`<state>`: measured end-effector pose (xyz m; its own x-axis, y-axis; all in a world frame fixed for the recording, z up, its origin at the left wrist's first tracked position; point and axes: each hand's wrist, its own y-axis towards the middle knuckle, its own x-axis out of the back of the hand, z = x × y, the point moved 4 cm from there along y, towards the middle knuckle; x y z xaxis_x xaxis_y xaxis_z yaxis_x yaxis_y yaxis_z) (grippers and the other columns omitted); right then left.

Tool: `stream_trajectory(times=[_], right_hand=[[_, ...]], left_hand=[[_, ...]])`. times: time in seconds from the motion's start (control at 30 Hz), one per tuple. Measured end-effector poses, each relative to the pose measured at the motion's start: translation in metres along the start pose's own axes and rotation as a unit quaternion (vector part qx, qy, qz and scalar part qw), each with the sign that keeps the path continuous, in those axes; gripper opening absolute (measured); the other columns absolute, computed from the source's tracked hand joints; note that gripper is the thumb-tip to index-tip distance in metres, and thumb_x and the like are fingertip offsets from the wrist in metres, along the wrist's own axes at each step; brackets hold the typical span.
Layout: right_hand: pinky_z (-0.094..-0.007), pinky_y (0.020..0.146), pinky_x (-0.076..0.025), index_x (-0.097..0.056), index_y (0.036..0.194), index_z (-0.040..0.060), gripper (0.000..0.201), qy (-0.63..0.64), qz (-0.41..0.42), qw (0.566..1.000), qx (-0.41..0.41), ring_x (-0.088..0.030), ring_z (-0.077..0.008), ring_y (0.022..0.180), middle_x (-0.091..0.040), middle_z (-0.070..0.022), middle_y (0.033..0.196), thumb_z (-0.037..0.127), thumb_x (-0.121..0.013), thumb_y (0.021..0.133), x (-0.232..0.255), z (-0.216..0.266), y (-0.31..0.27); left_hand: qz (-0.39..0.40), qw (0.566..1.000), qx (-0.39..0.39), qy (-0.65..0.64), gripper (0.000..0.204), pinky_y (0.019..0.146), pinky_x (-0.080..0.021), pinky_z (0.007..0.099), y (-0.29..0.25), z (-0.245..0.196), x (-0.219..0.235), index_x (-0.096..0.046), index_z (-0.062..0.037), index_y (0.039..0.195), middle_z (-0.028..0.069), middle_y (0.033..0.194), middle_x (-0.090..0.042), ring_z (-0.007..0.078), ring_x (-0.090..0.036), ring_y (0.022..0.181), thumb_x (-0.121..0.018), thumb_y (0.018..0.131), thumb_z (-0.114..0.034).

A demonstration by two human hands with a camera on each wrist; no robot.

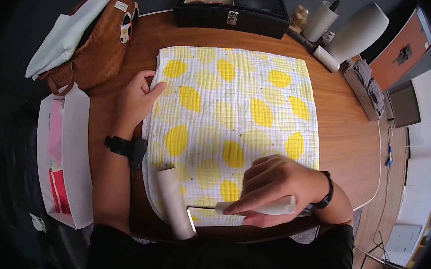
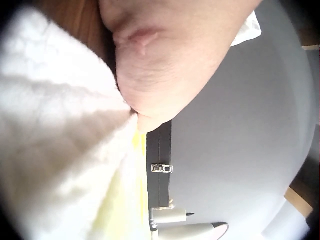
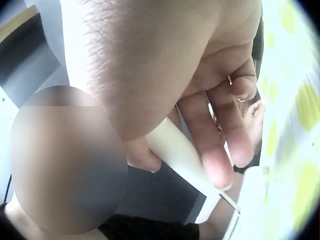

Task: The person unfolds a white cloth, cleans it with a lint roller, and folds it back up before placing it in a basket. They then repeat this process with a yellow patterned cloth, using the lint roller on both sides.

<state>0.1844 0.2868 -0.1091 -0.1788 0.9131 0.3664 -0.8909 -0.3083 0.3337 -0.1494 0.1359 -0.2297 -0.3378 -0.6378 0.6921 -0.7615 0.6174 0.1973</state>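
A folded white muslin quilt (image 1: 247,127) printed with yellow lemons lies on the wooden table. At its upper left edge is my left hand (image 1: 135,97), thumb on the cloth and fingers curled at the side. In the left wrist view, creases in the quilt (image 2: 60,120) run together at that thumb. My right hand (image 1: 284,184) grips the white handle of a lint roller (image 1: 175,202), index finger stretched along it. The roll overlaps the quilt's lower left corner. The handle (image 3: 175,147) runs under the fingers in the right wrist view.
A white box (image 1: 77,159) with pink and red items stands left, below a woven bag (image 1: 102,47). At the back sits a black eyeglass case (image 1: 232,17). A white cylinder holder (image 1: 320,22), a lamp-like white object (image 1: 361,32) and a grey box (image 1: 365,89) line the right.
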Motion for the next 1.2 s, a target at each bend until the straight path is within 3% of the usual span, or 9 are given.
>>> stream_trajectory(times=[0.23,0.33,0.4,0.5,0.57,0.6,0.8,1.0,1.2], right_hand=[[-0.0330,0.049,-0.037,-0.084,0.107,0.0113,0.026,-0.126,0.085,0.980,-0.129,-0.056,-0.0128,0.045,-0.064,0.0004,0.057,0.026,-0.083,0.086,0.091,0.070,-0.057],[-0.0328,0.047,-0.033,-0.078,0.079,0.0057,0.013,-0.345,-0.048,0.937,0.011,-0.047,-0.0156,0.041,-0.058,-0.0005,0.054,0.013,-0.076,0.069,0.105,0.089,-0.086],[-0.0332,0.046,-0.033,-0.074,0.070,0.0029,0.008,-0.459,0.022,0.888,0.015,-0.045,-0.0175,0.040,-0.057,-0.0018,0.054,0.006,-0.075,0.063,0.116,0.100,-0.092],[-0.0372,0.057,-0.045,-0.069,0.073,0.0020,0.014,-0.498,-0.036,0.852,-0.161,-0.057,-0.0243,0.055,-0.067,-0.0055,0.068,0.004,-0.080,0.066,0.118,0.108,-0.103],[-0.0413,0.061,-0.049,-0.071,0.073,0.0034,0.012,-0.519,-0.294,0.779,-0.192,-0.061,-0.0279,0.059,-0.071,-0.0060,0.071,0.007,-0.083,0.071,0.106,0.094,-0.117],[-0.0430,0.066,-0.050,-0.071,0.069,0.0059,0.015,-0.458,-0.205,0.806,-0.313,-0.058,-0.0318,0.058,-0.070,-0.0083,0.070,0.010,-0.085,0.073,0.114,0.093,-0.109],[-0.0409,0.056,-0.039,-0.071,0.066,0.0046,0.009,-0.432,-0.083,0.882,-0.169,-0.051,-0.0293,0.055,-0.060,-0.0108,0.069,0.010,-0.077,0.065,0.125,0.110,-0.107],[-0.0393,0.062,-0.034,-0.074,0.071,0.0045,0.024,-0.415,-0.246,0.876,0.024,-0.048,-0.0220,0.076,-0.054,-0.0036,0.084,0.025,-0.075,0.084,0.102,0.114,-0.108],[-0.0352,0.057,-0.048,-0.086,0.090,0.0035,0.026,-0.284,-0.182,0.928,-0.159,-0.059,-0.0219,0.059,-0.074,-0.0078,0.073,0.027,-0.088,0.079,0.108,0.069,-0.064]], left_hand=[[0.001,1.000,0.003,0.009,0.045,0.058,-0.043,0.0342,-0.001,-0.005,0.003,-0.073,-0.0059,0.125,0.0005,0.068,-0.055,0.0136,-0.053,0.060,-0.084,0.094,-0.037],[0.005,1.000,0.005,0.014,0.044,0.058,-0.042,0.0329,-0.003,-0.008,0.005,-0.072,-0.0048,0.126,-0.0001,0.069,-0.053,0.0124,-0.051,0.061,-0.084,0.096,-0.034],[0.016,1.000,0.016,0.013,0.041,0.058,-0.039,0.0302,-0.004,-0.014,0.006,-0.072,-0.0027,0.129,-0.0013,0.071,-0.050,0.0097,-0.047,0.063,-0.083,0.099,-0.028],[0.004,1.000,0.000,0.022,0.045,0.058,-0.043,0.0343,-0.002,-0.009,0.005,-0.073,-0.0059,0.125,0.0008,0.069,-0.055,0.0140,-0.053,0.061,-0.084,0.095,-0.037],[0.003,1.000,-0.004,0.014,0.045,0.058,-0.043,0.0342,0.000,-0.004,0.003,-0.073,-0.0060,0.125,0.0009,0.069,-0.055,0.0138,-0.053,0.061,-0.084,0.095,-0.037],[0.003,1.000,-0.006,0.011,0.045,0.058,-0.043,0.0342,0.001,-0.004,0.003,-0.073,-0.0060,0.126,0.0009,0.069,-0.055,0.0138,-0.053,0.061,-0.084,0.095,-0.037],[0.010,1.000,0.019,0.013,0.046,0.058,-0.043,0.0335,-0.004,-0.013,0.005,-0.073,-0.0055,0.126,0.0004,0.069,-0.055,0.0130,-0.053,0.062,-0.084,0.095,-0.037],[0.004,1.000,0.000,0.003,0.045,0.058,-0.042,0.0331,-0.002,-0.005,0.002,-0.073,-0.0055,0.125,-0.0003,0.069,-0.054,0.0124,-0.052,0.062,-0.084,0.095,-0.037],[0.004,1.000,0.002,0.005,0.045,0.058,-0.042,0.0330,-0.001,-0.006,0.003,-0.072,-0.0045,0.125,-0.0007,0.069,-0.053,0.0119,-0.051,0.061,-0.085,0.095,-0.036]])
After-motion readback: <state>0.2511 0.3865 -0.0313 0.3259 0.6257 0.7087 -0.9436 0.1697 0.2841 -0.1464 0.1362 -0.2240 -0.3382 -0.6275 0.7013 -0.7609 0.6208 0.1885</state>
